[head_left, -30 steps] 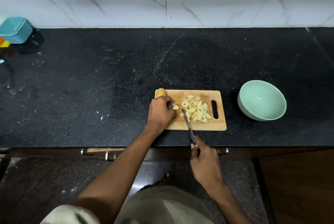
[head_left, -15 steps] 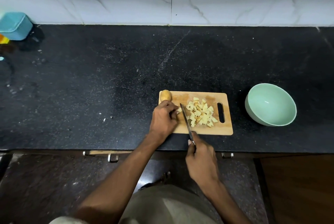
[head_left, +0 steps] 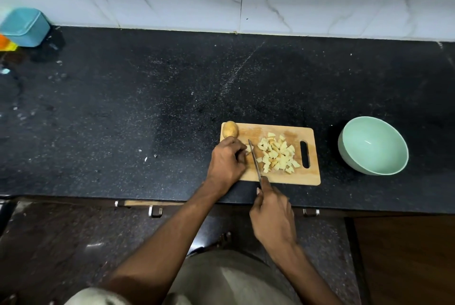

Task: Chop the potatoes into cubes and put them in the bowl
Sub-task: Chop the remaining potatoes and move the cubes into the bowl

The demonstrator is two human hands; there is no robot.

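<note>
Two hands are down at the wooden cutting board on the black counter, set apart from each other with the knife between them. The left hand sits on the board's left end, fingers curled down over a small pale piece of potato that just peeks out at its fingertips. Right beside those fingertips runs the blade, thin and dark, its tip pointing away from the person. The right hand is wrapped round the knife handle at the near edge of the board, index finger stretched forward along the top; the handle itself is hidden inside the grip. On the far side of the blade from the left hand lies a loose pile of potato cubes, pale yellow, spread over the middle of the board. Just beyond the left hand's knuckles, at the board's far left corner, rests a whole unpeeled potato. Well out past the right hand, off the board's handle-slot end, stands the mint-green bowl; nothing shows inside it. Far off beyond the left hand, against the marble wall, a blue container.
</note>
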